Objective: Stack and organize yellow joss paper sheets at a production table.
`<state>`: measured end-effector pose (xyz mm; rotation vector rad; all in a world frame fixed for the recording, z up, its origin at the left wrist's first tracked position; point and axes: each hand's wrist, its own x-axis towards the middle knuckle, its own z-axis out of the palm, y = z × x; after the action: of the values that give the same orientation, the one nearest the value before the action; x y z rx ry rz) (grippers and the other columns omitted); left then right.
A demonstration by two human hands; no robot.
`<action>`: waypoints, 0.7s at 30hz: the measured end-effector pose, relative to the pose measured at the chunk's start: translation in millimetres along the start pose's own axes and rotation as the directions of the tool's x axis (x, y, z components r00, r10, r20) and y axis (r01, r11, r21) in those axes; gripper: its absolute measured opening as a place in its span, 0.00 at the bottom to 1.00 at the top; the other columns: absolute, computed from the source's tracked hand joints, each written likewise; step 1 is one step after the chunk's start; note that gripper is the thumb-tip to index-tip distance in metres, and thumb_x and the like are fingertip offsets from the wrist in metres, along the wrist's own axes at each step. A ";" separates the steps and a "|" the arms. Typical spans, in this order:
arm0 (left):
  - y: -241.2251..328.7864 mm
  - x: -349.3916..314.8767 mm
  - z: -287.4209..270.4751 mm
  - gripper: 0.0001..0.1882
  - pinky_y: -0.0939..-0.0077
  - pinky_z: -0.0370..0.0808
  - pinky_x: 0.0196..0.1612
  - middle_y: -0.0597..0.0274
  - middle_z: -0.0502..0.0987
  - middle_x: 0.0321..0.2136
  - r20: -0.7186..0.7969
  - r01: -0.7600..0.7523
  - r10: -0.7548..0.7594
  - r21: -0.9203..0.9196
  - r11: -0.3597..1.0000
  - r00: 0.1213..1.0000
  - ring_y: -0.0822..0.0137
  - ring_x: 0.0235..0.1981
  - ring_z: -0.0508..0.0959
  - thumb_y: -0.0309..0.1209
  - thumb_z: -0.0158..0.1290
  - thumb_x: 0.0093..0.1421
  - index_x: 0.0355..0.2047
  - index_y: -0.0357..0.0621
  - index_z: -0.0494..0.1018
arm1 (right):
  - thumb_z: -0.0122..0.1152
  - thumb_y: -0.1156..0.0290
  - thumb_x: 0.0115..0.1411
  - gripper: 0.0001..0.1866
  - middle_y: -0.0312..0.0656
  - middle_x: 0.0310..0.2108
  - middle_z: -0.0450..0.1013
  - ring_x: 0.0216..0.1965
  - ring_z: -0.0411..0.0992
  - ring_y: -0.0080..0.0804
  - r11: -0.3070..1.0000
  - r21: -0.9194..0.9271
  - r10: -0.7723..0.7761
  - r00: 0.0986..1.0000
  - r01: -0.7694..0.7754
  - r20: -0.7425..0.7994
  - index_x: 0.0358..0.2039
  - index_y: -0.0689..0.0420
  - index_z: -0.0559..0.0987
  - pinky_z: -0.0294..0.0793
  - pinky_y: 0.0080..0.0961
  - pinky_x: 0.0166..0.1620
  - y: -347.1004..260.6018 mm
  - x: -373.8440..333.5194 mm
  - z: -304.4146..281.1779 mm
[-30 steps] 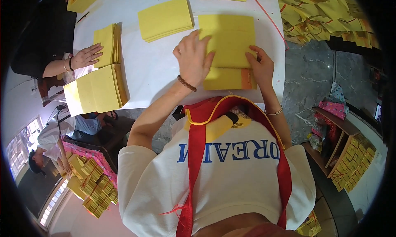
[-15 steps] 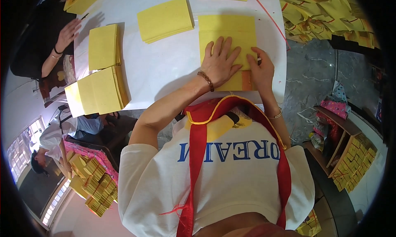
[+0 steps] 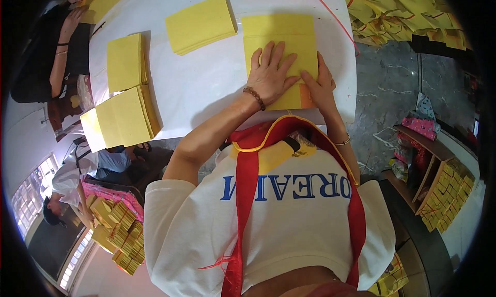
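A stack of yellow paper sheets (image 3: 279,27) lies on the white-covered table close in front of me. My left hand (image 3: 269,74) is spread flat on top of it, palm down. Along the stack's right edge rest the straightened fingers of my right hand (image 3: 322,87), with its thumb apart, on the paper near the left thumb. An orange patch (image 3: 306,97) shows on the near part of the paper, beside the right hand. What lies under the left palm is hidden.
More yellow paper stacks (image 3: 200,25) lie on the white table (image 3: 191,69), at its left edge and far side. A red cord (image 3: 336,19) crosses the far right corner. Bundled yellow paper (image 3: 400,18) is heaped beyond. Another person's hand (image 3: 72,23) is at the far left.
My right hand's fingers have straightened from a curl and now lie along the stack's edge. The left hand stays pressed flat. The other person's hand at far left has moved away toward the paper.
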<state>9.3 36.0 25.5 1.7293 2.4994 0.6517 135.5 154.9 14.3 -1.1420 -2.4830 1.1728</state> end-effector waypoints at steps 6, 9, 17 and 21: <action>-0.9 1.1 2.0 0.26 0.53 0.49 0.59 0.51 0.59 0.56 -0.027 -0.019 0.018 -0.024 1.000 0.999 0.51 0.59 0.55 0.43 0.50 0.56 0.53 0.50 0.64 | 0.59 0.57 0.53 0.35 0.44 0.54 0.63 0.56 0.60 0.36 0.949 0.307 -0.066 0.998 0.068 -0.017 0.60 0.53 0.60 0.44 0.35 0.59 21.8 1.7 4.5; -30.5 0.8 1.3 0.23 0.57 0.53 0.57 0.52 0.62 0.54 -0.101 -0.019 -0.034 -0.479 0.877 0.994 0.51 0.57 0.58 0.35 0.52 0.54 0.51 0.47 0.65 | 0.58 0.58 0.53 0.35 0.45 0.53 0.64 0.56 0.60 0.36 0.946 0.315 -0.054 0.997 0.071 -0.062 0.59 0.54 0.60 0.43 0.34 0.59 20.4 4.5 8.9; -31.6 -2.6 -17.0 0.25 0.62 0.62 0.51 0.54 0.66 0.49 -0.098 -0.261 0.243 -0.275 0.925 0.965 0.53 0.50 0.64 0.32 0.56 0.50 0.50 0.45 0.66 | 0.49 0.68 0.60 0.26 0.45 0.59 0.59 0.60 0.57 0.32 0.764 0.645 -0.009 0.999 -0.015 0.034 0.58 0.61 0.62 0.55 0.26 0.60 15.8 3.6 0.0; -11.1 -1.8 -15.0 0.25 0.63 0.66 0.44 0.53 0.68 0.47 0.139 -0.326 0.311 0.100 0.940 0.940 0.56 0.45 0.67 0.37 0.53 0.50 0.48 0.43 0.67 | 0.49 0.69 0.61 0.27 0.47 0.58 0.59 0.59 0.58 0.34 0.820 0.572 -0.020 0.999 -0.008 0.043 0.60 0.61 0.58 0.54 0.27 0.60 16.4 -2.2 -1.3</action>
<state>-3.8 26.4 34.8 2.1735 2.2412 0.3971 147.0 160.6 3.7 -0.9290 -1.9227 1.7920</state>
